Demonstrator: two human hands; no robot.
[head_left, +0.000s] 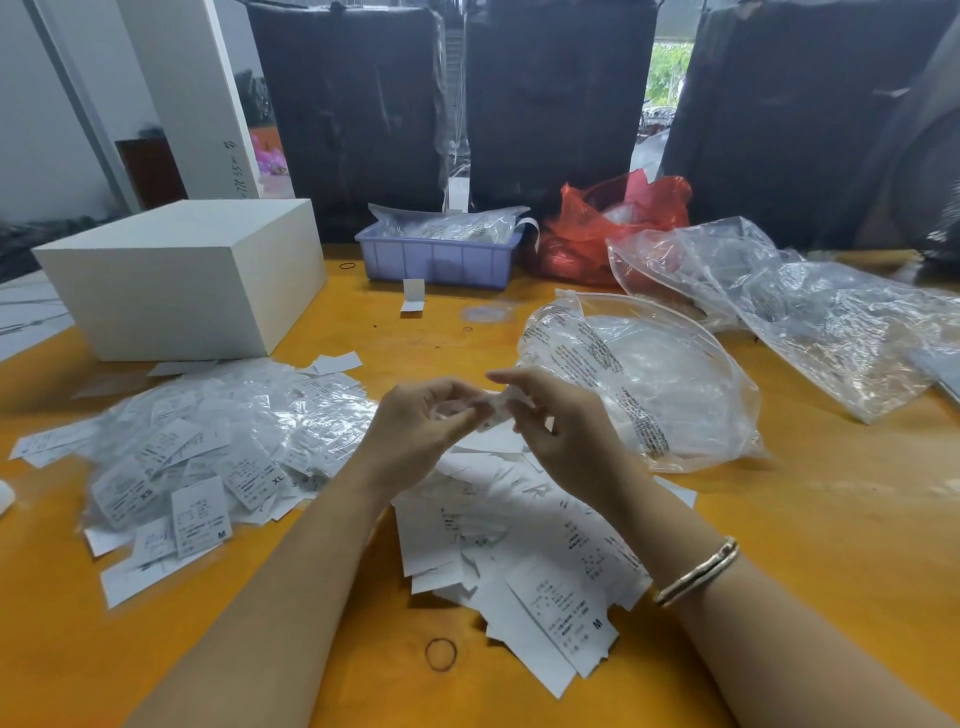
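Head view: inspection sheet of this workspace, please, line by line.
Surface: orange table, bare between the piles.
Job's things: small white label held between both hands; loose paper labels heaped beneath them; bagged labels piled to the left.
Clutter: white box, blue bin, red bag, clear plastic bags, rubber band.
Grippers: left hand and right hand both pinch the small white label; detail blurred.
Cables: nothing seen.
Surroundings: dark wrapped bundles behind the table.

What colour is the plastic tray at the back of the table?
Pale lilac-blue; the tray shows best in the head view.
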